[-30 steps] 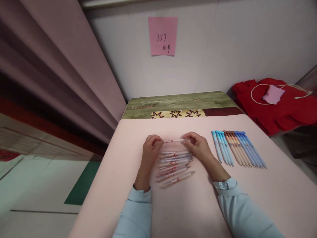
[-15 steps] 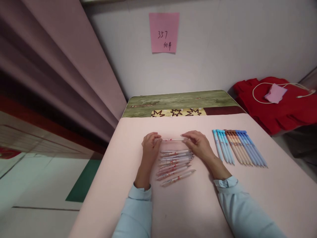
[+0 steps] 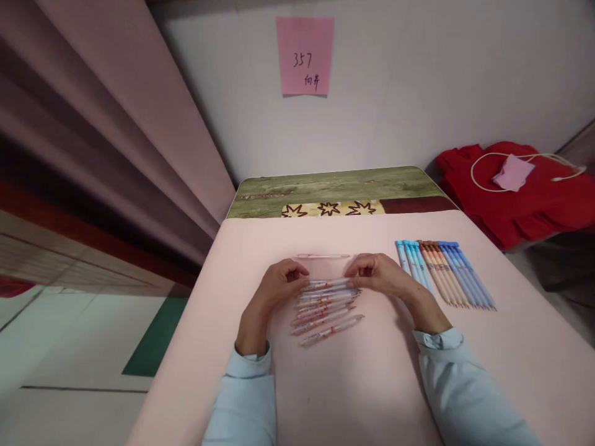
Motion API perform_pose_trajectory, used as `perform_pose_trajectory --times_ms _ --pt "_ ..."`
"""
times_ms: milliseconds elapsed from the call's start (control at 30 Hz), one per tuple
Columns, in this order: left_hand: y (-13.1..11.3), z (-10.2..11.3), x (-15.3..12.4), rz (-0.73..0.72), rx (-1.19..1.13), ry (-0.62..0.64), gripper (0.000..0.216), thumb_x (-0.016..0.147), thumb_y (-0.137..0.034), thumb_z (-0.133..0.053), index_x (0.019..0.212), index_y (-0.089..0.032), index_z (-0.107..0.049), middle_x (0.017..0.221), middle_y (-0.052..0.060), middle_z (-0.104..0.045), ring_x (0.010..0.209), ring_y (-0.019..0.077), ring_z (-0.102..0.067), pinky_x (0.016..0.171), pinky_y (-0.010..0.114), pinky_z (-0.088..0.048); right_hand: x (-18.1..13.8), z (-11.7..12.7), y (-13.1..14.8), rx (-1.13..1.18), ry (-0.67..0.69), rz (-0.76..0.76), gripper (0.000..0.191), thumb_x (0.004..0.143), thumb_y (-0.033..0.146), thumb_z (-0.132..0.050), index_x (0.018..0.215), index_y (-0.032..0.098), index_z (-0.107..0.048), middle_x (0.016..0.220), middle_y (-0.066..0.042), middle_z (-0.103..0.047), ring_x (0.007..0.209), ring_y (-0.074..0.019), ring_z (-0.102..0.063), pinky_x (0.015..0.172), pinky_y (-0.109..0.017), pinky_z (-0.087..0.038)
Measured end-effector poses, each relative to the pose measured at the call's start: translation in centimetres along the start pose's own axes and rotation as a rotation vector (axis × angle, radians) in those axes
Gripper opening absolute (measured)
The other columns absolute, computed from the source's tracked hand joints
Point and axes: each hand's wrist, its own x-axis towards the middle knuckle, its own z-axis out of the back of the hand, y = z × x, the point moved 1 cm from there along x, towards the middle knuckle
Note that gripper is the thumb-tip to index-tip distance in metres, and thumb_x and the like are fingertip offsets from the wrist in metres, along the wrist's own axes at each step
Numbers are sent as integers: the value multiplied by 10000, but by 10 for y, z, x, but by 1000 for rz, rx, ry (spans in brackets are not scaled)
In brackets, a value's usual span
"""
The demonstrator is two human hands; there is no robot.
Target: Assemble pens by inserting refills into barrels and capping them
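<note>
A single pale pen (image 3: 323,256) lies crosswise on the pink tabletop, beyond my fingers. Nearer me is a loose stack of clear, red-printed pens (image 3: 325,303), most side by side, the nearest one tilted and a little apart. My left hand (image 3: 281,285) is at the left ends of the farthest pens in this stack, thumb and forefinger apart. At their right ends is my right hand (image 3: 379,275), its thumb and forefinger also apart. Both thumbs look close to the top pen; whether they touch it I cannot tell.
To the right lies a neat row of light-blue, brown and dark-blue pens (image 3: 446,272). A red cloth (image 3: 493,217) with a white cable and pink paper sits past the right edge. Behind the table stands a wall with a pink note (image 3: 305,56); a curtain (image 3: 153,124) hangs left.
The pen that both hands held by its ends now lies by itself at the far side. My hands have let go and come back toward the stack, fingers parted.
</note>
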Motion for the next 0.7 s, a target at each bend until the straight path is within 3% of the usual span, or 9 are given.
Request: perform_pose_trajectory --times_ms 133,300,467,600,700 --pt "-7 -2 1 -38 -20 -45 162 721 -311 -756 847 -211 -772 769 23 -641 653 136 -521 605 257 -414 0 -3 7 74 -11 1 275 739 463 -757 785 191 -748 689 -11 -635 590 -123 -499 537 -247 -370" --pt "-15 -7 3 -58 -149 -79 227 717 -335 -788 908 -214 -782 817 34 -702 676 148 -551 638 271 -441 3 -7 16 227 -163 -27 341 789 503 -712 852 168 -694 675 2 -590 576 -111 -439 517 -242 -316" --pt "-18 -12 5 -35 -264 -145 222 788 -355 -731 923 -181 -758 911 74 -738 796 194 -635 734 302 -482 6 -13 22 233 -170 -37 429 861 584 -609 933 172 -706 589 34 -499 525 -107 -385 489 -242 -265" --pt "-22 -14 4 -45 -227 -159 211 822 -373 -694 900 -179 -726 840 46 -704 763 177 -602 707 281 -452 7 -17 21 171 -125 -115 569 902 658 -502 707 163 -701 481 36 -423 458 -102 -346 469 -254 -248" --pt "-26 -17 3 -50 -214 -133 213 851 -387 -651 888 -183 -700 803 22 -668 745 165 -566 695 268 -425 9 -20 21 227 -144 -98 565 893 660 -516 649 172 -664 469 39 -420 450 -102 -344 471 -256 -257"
